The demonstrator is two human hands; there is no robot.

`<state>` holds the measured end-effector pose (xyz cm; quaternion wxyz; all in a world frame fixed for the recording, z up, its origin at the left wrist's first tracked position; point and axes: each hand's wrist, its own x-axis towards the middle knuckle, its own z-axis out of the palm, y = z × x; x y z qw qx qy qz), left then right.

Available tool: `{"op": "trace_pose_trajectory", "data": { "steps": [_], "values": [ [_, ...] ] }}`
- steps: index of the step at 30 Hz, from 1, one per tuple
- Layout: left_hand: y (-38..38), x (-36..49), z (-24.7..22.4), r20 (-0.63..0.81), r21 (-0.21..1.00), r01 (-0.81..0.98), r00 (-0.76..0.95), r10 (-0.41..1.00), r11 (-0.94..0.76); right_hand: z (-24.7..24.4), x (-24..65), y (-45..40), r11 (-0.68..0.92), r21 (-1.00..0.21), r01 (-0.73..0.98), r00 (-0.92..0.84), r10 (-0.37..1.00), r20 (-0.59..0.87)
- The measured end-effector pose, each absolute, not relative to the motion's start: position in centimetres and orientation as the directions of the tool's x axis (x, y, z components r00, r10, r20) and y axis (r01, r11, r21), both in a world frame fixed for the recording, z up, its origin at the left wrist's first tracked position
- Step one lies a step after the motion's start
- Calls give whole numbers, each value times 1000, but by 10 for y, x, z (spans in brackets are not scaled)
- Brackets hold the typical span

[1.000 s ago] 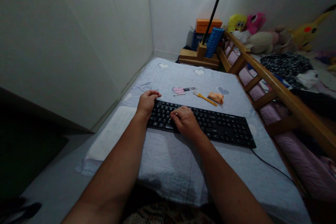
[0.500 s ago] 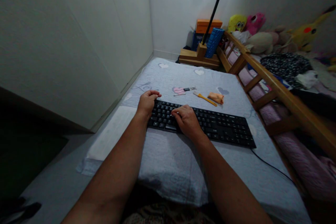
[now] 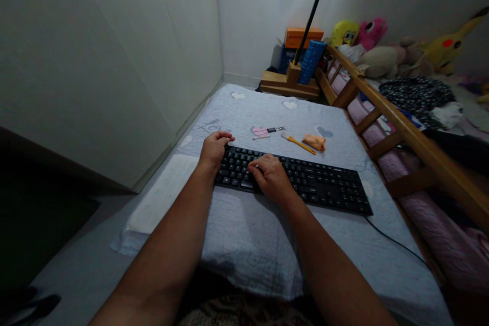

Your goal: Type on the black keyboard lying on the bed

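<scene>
A black keyboard (image 3: 328, 186) lies across a table under a pale blue cloth. At its left end, my left hand (image 3: 214, 150) is closed around the top left corner, fingers together. My right hand (image 3: 269, 175) is bent over the letter keys with thumb and fingers pinched. A thin stick with a small white tip shows at the fingertips and looks like a cotton swab; most of it is hidden. Beyond the keyboard lie another cotton swab (image 3: 261, 137), a small dark-handled metal tool (image 3: 275, 129), a yellow brush (image 3: 300, 144) and a folded orange cloth (image 3: 314, 142).
A white flat pad (image 3: 164, 191) rests beside my left forearm. The keyboard's cable (image 3: 397, 240) runs off to the right. A wooden bed rail (image 3: 412, 130) borders the right side, with plush toys behind it. A pale cabinet (image 3: 114, 61) stands at the left.
My right hand has shifted slightly left and down over the keys, with its pinch kept. My left hand and the keyboard have stayed in place.
</scene>
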<state>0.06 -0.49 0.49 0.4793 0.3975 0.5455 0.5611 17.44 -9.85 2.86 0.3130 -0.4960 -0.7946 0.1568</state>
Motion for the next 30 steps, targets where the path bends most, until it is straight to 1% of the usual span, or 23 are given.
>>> {"op": "trace_pose_trajectory", "data": {
  "steps": [16,30],
  "values": [
    [-7,1,7,-72,993,-111,-226,971,47,31,177,-99,449,-572,686,-305,892,334],
    [-6,2,7,-88,991,-115,-229,969,62,28,179,-98,441,-551,709,-303,895,328]
  ]
}}
